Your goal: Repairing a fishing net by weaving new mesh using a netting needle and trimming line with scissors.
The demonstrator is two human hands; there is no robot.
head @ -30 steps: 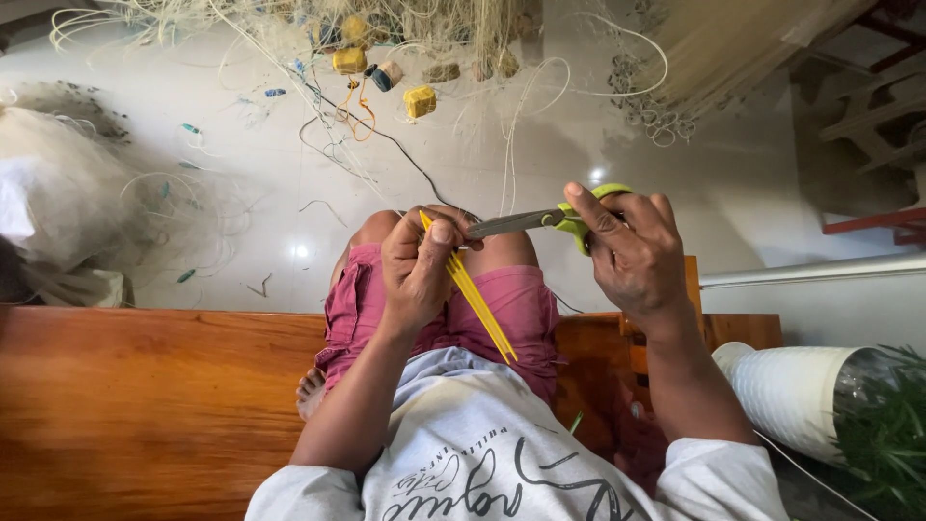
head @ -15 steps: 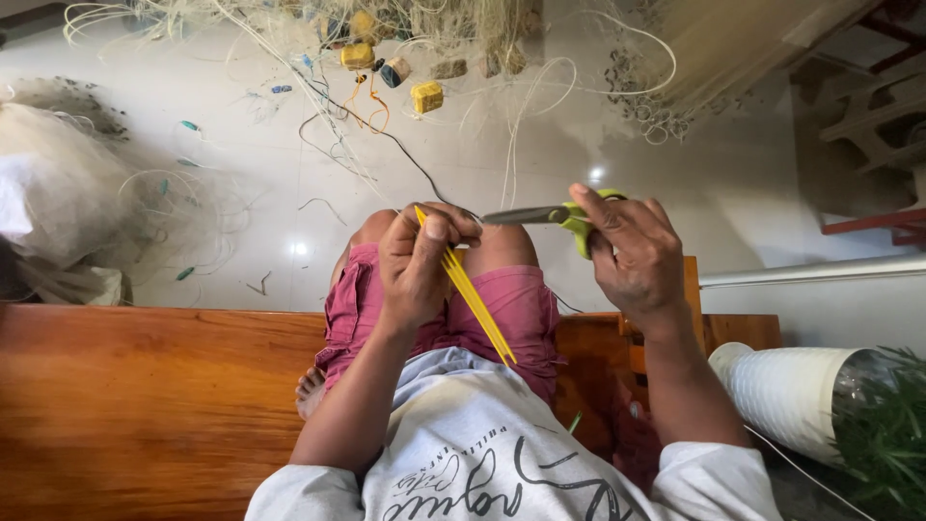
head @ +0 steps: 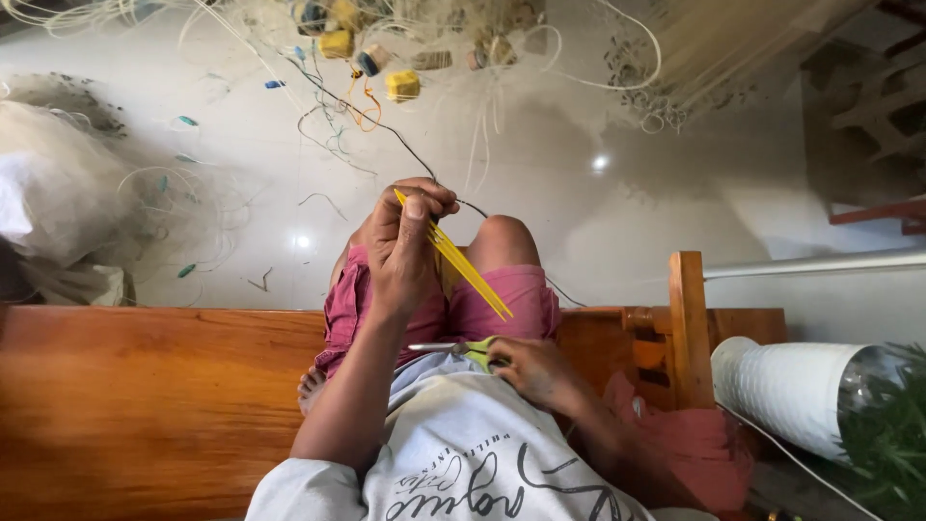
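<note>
Yellow plastic netting needle [head: 453,256] slants down-right from the raised left hand [head: 405,241] gripping it; right hand [head: 535,371], lower, holds green-handled scissors [head: 463,349].

From my feed I saw a glossy pale floor [head: 617,222] catching two small light glints, a polished wooden bench [head: 145,405] across the lower frame, a white sack [head: 48,183] at left, and tangled netting [head: 405,39] with yellow floats heaped beyond.
</note>
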